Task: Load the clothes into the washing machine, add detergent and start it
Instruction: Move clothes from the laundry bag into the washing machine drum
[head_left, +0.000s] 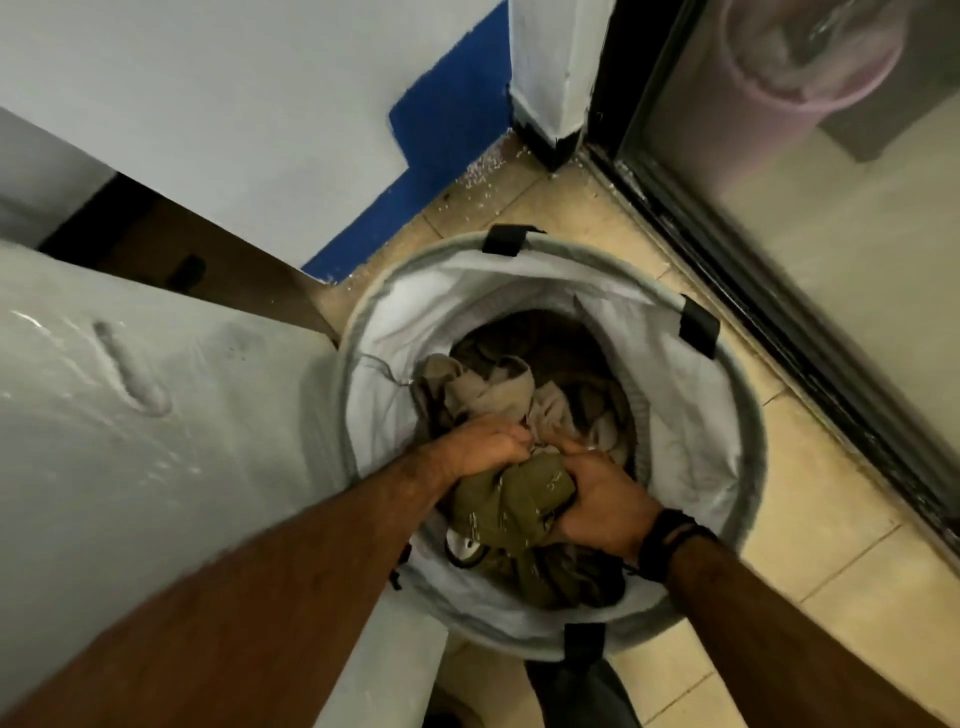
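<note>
A round grey fabric laundry basket (691, 447) with a white lining stands on the tiled floor below me. Inside it lie crumpled clothes: an olive-green garment (514, 504) at the near side and beige and brown pieces (493, 389) behind it. Both my hands reach into the basket. My left hand (483, 447) grips the upper edge of the olive-green garment. My right hand (597, 504), with a dark band on the wrist, clutches the same garment from the right. The washing machine's white top (130, 415) fills the left side, right beside the basket.
A white and blue wall (431, 145) rises behind the basket. A dark-framed glass sliding door (779, 270) runs along the right, with a pinkish bin seen through it. Beige floor tiles (831, 597) lie between basket and door. A dark gap (171, 249) opens behind the machine.
</note>
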